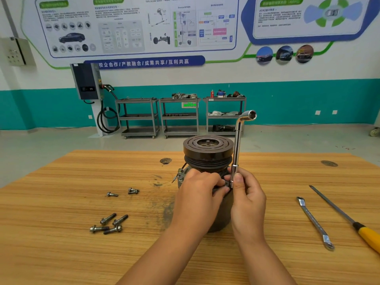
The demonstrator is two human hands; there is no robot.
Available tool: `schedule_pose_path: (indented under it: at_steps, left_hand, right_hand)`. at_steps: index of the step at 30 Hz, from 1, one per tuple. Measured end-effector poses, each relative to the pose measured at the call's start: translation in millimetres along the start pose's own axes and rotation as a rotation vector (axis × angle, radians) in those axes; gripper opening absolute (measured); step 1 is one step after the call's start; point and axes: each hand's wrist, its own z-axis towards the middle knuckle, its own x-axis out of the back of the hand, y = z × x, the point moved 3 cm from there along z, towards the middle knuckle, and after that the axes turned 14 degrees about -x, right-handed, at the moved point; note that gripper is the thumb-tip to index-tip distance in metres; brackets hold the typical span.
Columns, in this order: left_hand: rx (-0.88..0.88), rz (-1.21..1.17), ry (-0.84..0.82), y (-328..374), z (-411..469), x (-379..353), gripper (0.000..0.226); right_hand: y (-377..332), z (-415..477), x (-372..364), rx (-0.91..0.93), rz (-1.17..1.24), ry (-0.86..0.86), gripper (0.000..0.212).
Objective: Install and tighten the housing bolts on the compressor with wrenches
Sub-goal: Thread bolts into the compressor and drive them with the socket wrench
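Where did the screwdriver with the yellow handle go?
In the head view, the screwdriver lies on the wooden table at the far right, just right of the flat silver wrench, with its tip pointing away towards the wall.

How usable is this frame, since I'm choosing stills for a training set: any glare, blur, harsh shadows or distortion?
Head view throughout: even light, only soft shadows beside the bolts; glints on the socket wrench, nothing blown out; the left hand, right hand and compressor are sharp, while the poster's small text is soft; the wide-angle lens tilts the wall box at left.
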Motion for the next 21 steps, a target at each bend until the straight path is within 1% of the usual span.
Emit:
schedule_pose_path:
  at_steps: [3,8,11,14,18,21]
  left_hand:
    - [0.065,-0.045,-0.004,-2.4,-1.0,-2.0,0.009]
    - [0.198,-0.157,-0.023,-4.3,-3.1,-6.2,0.028]
    - [0.213,-0.127,-0.041,-3.0,-2.9,-6.4,0.028]
    - [0.203,-0.109,-0.044,-1.9,-3.6,-7.1,0.027]
    - [0.227,-0.122,0.005,-2.0,-5.8,-8.7,0.029]
    - [0.242,-0.14,0.036,-2.0,-6.3,-9.4,0.031]
  right_hand:
    - [-4.2,-1.9,-0.6,0.006,0.025,-0.02,0.021]
    - [-12.9,-2.7,-2.2,0.034,0.056,-0.053,0.02]
    - [-14.5,-3.5,-3.1,0.035,0.041,-0.069,0.019]
    - [-15.0,-4.0,-3.7,0.047,-0.009,-0.067,0.023]
    - [-14.1,-5.0,-5.1,0.062,-0.069,-0.068,0.032]
    - [-13.2,-6.0,-7.1,0.059,-0.087,-0.088,0.034]
